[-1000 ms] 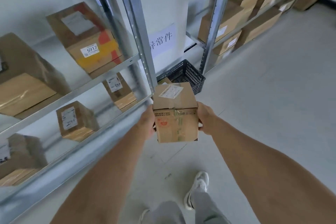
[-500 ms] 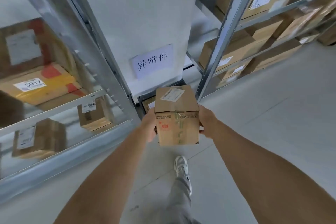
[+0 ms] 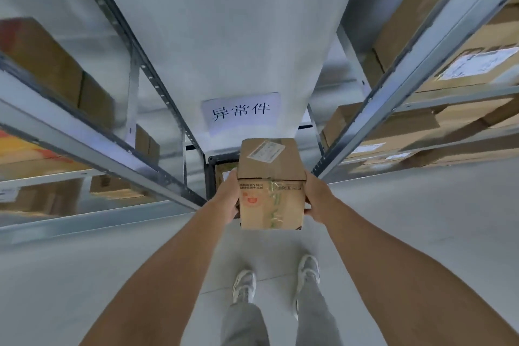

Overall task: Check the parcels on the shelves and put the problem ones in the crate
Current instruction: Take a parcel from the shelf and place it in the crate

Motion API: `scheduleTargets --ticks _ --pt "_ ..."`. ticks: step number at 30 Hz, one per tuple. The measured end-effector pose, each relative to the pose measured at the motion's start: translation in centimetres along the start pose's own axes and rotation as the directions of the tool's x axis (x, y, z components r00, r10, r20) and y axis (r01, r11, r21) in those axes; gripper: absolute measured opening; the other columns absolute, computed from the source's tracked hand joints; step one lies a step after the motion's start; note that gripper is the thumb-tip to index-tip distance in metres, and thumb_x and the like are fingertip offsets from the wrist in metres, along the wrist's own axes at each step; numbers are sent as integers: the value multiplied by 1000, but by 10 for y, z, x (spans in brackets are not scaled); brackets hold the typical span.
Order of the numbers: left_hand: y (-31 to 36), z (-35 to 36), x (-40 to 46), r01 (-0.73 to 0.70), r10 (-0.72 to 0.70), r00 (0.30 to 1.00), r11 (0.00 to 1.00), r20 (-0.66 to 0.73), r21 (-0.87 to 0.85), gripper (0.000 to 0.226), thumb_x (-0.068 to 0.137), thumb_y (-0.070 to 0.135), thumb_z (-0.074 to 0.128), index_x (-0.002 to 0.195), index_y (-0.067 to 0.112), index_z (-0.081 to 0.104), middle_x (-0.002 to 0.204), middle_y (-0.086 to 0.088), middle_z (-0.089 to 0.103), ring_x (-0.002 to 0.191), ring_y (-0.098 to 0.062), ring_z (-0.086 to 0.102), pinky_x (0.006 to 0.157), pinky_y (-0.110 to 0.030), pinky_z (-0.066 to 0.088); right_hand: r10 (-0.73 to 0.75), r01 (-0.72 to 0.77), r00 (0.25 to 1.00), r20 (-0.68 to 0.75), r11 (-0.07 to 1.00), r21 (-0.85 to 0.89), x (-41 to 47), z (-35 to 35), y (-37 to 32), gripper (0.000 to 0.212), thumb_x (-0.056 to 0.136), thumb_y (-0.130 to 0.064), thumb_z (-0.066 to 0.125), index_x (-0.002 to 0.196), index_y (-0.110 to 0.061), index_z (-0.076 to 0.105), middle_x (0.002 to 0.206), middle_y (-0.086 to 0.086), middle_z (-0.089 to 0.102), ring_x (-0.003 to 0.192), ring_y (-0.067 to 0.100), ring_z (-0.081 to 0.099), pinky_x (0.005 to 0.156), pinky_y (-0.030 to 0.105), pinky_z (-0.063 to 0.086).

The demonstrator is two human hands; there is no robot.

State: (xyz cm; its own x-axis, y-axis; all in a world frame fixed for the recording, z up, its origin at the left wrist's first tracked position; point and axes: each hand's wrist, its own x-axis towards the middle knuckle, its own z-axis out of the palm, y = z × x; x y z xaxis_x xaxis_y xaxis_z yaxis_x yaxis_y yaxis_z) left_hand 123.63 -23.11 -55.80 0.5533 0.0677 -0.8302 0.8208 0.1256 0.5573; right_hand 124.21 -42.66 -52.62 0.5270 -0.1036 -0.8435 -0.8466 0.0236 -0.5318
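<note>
Gripped from both sides: left hand (image 3: pixel 229 199) curled against the left face of the parcel (image 3: pixel 271 182), right hand (image 3: pixel 316 195) curled against its right face, thumbs on the near side, remaining fingers hidden behind the cardboard; held out at arm's length, clear of the floor, just in front of and above the black crate (image 3: pixel 211 174); only the crate's near left corner and a strip of its rim visible past the parcel.

A small brown cardboard cube; white shipping label (image 3: pixel 265 151) stuck askew on the top face; dark printed text along the upper edge of the near face; a red-orange mark low on the left of that face; greenish tape running down the middle, wrinkled and glossy; lower right corner scuffed dark.

Directly behind, a white pillar with a paper sign (image 3: pixel 241 113) printed 异常件; metal shelving (image 3: pixel 92 149) to the left with blurred brown boxes; metal shelving (image 3: pixel 421 45) to the right stacked with larger cartons, some labelled; two grey trouser legs and pale shoes (image 3: pixel 244 285) side by side on the grey floor below.

Compared with half a second back: closer to the pillar, the sign larger and more central; the parcel nearer the crate, hiding more of it; both feet planted now where only one showed; the box numbered 5917 gone from view on the left; same two-handed hold on the parcel.
</note>
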Motion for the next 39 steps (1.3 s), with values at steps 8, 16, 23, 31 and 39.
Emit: scheduleTargets --ticks 8,16,23,31,39 --pt "-39 48 103 -34 22 997 988 -80 -153 49 110 54 30 102 24 68 97 -11 78 92 -27 72 93 -45 54 -60 68 996 65 989 -134 123 -31 3 31 110 -40 38 101 -23 63 102 10 69 84 23 65 97 49 52" --pt "-103 42 270 -89 75 995 969 -68 -231 44 110 52 33 116 29 70 99 -3 80 105 -26 71 111 -48 46 -167 189 975 148 971 -150 308 -10 58 34 111 -33 37 103 -27 70 90 8 73 88 28 68 91 47 55" --pt "-164 46 392 -61 47 996 976 -70 -208 49 111 47 33 129 18 68 115 -15 77 105 -31 71 100 -44 52 -205 230 963 176 964 -132 434 -6 121 40 104 -58 44 122 -31 67 109 4 78 101 29 73 89 46 59" --pt "-192 24 466 -37 39 996 999 -85 34 49 103 61 48 121 21 68 112 -5 76 106 -26 71 102 -43 55 -168 202 965 200 966 -161 524 7 163 38 100 -35 60 137 -26 53 121 4 69 111 26 67 101 52 56" --pt "-205 0 501 -152 155 981 988 -118 34 22 107 21 57 125 16 68 113 -2 72 108 -21 68 97 -36 58 -135 176 970 201 963 -204 570 27 187 44 101 -20 57 144 -22 48 123 2 63 113 25 61 104 52 53"
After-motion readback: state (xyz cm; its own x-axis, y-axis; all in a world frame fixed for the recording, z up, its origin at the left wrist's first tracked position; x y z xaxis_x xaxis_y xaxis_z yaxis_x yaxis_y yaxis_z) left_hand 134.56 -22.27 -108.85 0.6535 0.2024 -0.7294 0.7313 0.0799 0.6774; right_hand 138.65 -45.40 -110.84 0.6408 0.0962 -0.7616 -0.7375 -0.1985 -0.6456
